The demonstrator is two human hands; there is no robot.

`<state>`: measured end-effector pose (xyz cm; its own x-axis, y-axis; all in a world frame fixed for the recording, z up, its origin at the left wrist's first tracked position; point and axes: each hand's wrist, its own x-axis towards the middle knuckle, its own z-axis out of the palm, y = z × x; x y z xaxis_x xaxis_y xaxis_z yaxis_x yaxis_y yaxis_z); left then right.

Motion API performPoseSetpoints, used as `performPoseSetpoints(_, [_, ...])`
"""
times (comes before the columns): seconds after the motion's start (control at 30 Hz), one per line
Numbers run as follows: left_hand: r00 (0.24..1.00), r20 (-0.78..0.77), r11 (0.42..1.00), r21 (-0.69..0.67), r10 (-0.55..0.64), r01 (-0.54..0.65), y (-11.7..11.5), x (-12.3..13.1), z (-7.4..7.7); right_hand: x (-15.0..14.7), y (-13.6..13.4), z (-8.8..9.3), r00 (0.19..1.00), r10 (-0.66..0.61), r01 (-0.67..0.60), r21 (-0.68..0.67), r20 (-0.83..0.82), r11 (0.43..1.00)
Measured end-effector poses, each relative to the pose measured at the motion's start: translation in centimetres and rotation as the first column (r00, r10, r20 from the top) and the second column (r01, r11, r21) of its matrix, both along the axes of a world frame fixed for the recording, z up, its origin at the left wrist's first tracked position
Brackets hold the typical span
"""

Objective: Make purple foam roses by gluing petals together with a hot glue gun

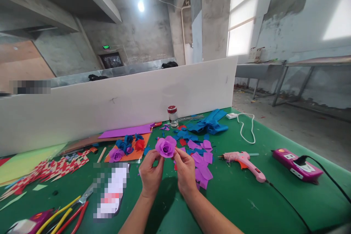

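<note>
A purple paper rose (166, 147) is held up over the table between my two hands. My left hand (151, 173) is closed with its fingertips at the rose's lower left, near its base. On the other side, my right hand (186, 170) pinches a petal at the rose's right edge. Loose purple paper petals (203, 168) lie just right of my right hand. Left of my hands, finished blue, red and purple paper flowers (128, 146) rest on an orange sheet (145, 150).
A pink glue gun (246, 162) and a purple power strip (297, 164) lie at the right. Blue crepe paper (211, 124) and a red-lidded jar (172, 117) stand near the white divider (137, 106). A phone (113, 190), pliers (83, 197) and checkered paper strips (60, 166) occupy the left.
</note>
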<state>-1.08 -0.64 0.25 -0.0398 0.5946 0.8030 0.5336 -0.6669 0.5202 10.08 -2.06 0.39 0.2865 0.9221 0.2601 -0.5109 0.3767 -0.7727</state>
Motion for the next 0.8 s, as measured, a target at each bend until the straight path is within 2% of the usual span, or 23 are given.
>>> performPoseSetpoints(0.5, [1.0,0.026,0.999,-0.038,0.007,-0.006,-0.2,0.2,0.3,-0.1,0.0,-0.2,1.0,-0.004,0.004,0.008,0.016,1.0])
performPoseSetpoints(0.6, [0.998,0.053,0.996,-0.086,0.013,-0.009,-0.4,0.6,0.5,0.0,0.0,-0.1,1.0,-0.007,0.007,0.0,0.002,1.0])
performPoseSetpoints(0.73, [0.991,0.092,0.979,-0.183,0.102,-0.084,-0.5,1.5,0.7,0.4,-0.1,0.1,0.999,-0.041,0.041,-0.014,0.017,0.999])
performPoseSetpoints(0.8, [0.984,0.149,0.971,-0.23,0.101,-0.065,-0.3,1.9,0.8,0.7,0.0,0.0,0.999,-0.046,0.046,-0.015,0.023,0.999])
